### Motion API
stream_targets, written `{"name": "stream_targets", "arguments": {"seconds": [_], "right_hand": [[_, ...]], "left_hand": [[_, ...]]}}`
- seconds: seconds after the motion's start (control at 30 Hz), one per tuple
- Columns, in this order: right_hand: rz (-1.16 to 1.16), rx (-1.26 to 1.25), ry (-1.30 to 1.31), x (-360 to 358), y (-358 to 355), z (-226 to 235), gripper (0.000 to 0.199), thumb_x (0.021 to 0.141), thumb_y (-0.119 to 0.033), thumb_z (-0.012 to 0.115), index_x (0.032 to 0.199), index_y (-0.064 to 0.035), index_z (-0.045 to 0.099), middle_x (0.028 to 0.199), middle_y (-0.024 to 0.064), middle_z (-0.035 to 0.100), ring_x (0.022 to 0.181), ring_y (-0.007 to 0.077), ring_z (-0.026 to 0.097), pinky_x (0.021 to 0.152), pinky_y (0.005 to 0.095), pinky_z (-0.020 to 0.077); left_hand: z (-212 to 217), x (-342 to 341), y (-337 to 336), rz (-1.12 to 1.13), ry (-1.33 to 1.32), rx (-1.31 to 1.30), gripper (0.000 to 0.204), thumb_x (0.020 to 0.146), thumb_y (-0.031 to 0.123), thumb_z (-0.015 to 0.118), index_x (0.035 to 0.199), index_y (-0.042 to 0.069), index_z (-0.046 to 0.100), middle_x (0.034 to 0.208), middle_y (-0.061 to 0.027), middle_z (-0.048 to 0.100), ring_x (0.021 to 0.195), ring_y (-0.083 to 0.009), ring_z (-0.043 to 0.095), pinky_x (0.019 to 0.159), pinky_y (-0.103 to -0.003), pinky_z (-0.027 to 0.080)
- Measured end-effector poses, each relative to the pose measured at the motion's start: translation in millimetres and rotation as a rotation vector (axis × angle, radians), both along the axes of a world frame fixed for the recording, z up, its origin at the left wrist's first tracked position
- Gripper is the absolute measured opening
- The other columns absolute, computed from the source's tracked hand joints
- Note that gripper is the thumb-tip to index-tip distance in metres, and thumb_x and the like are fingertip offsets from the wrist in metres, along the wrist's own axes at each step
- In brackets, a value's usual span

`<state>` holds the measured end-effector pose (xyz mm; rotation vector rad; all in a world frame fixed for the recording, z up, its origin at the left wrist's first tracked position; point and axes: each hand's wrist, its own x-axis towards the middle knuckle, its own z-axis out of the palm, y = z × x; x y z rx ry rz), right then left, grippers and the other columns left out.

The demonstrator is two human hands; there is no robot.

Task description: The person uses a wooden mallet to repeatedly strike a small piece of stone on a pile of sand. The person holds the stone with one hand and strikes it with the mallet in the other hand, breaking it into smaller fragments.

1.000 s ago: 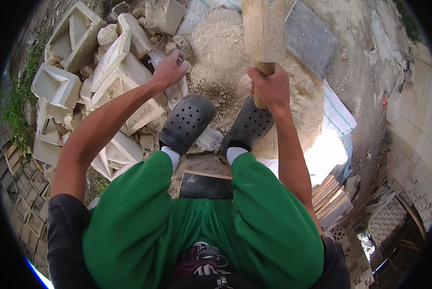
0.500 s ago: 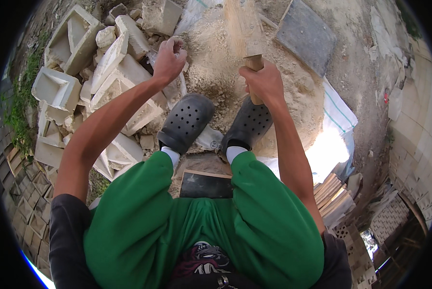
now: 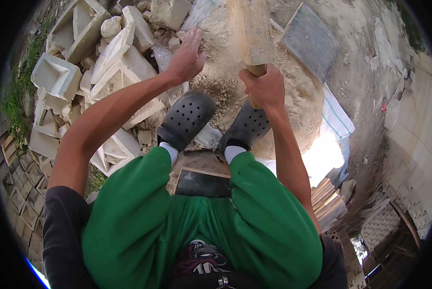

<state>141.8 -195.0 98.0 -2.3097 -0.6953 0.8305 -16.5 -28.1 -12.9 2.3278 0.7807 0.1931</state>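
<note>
Right hand (image 3: 268, 87) grips a wooden mallet (image 3: 252, 36), apparently.

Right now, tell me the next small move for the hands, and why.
I would probably draw the left hand a little further left. It is open, with nothing visible in it, by the left part of the powder, while the right hand grips the mallet over that same powder, so a stroke might land close to it.

Outdoor work yard: dirt ground (image 3: 358, 82) upper right, broken pale blocks (image 3: 112, 55) heaped upper left, crushed powder (image 3: 216, 48) upper centre, grass (image 3: 16, 101) left edge, stacked strips (image 3: 326, 197) lower right.
</note>
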Motion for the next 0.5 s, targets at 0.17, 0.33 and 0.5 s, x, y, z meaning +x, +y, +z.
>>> {"name": "stream_targets", "arguments": {"seconds": [0.17, 0.33, 0.5], "right_hand": [[0.004, -0.057, 0.126, -14.3, 2.7, -26.8, 0.045, 0.074, -0.033, 0.073, 0.099, 0.0040, 0.071, 0.085, 0.0229, 0.073, 0.082, 0.0342, 0.074, 0.073, 0.0405, 0.0566], [-0.027, -0.207, 0.268, -6.9, 9.5, 1.6, 0.040, 0.076, -0.031, 0.073, 0.097, 0.0026, 0.071, 0.081, 0.0181, 0.072, 0.077, 0.0296, 0.072, 0.072, 0.0387, 0.0553], [0.032, 0.071, 0.046, -18.8, 9.4, 18.6, 0.034, 0.078, -0.028, 0.073, 0.091, 0.0030, 0.071, 0.065, 0.0111, 0.069, 0.056, 0.0210, 0.069, 0.059, 0.0346, 0.0547]], "left_hand": [[-2.9, 0.3, -2.5, -0.091, 0.044, 0.091, 0.074, 0.100, 0.026, 0.053, 0.154, -0.009, 0.018, 0.161, -0.0322, 0.016, 0.151, -0.0422, 0.018, 0.123, -0.043, 0.022], [-5.5, -6.3, -7.2, -0.081, 0.032, 0.121, 0.075, 0.099, 0.027, 0.054, 0.154, -0.011, 0.018, 0.161, -0.0331, 0.017, 0.151, -0.0425, 0.019, 0.123, -0.043, 0.021], [-13.6, -18.3, -5.1, -0.053, 0.105, 0.085, 0.078, 0.099, 0.030, 0.052, 0.152, -0.014, 0.017, 0.160, -0.0348, 0.016, 0.151, -0.0434, 0.019, 0.124, -0.042, 0.020]]}}
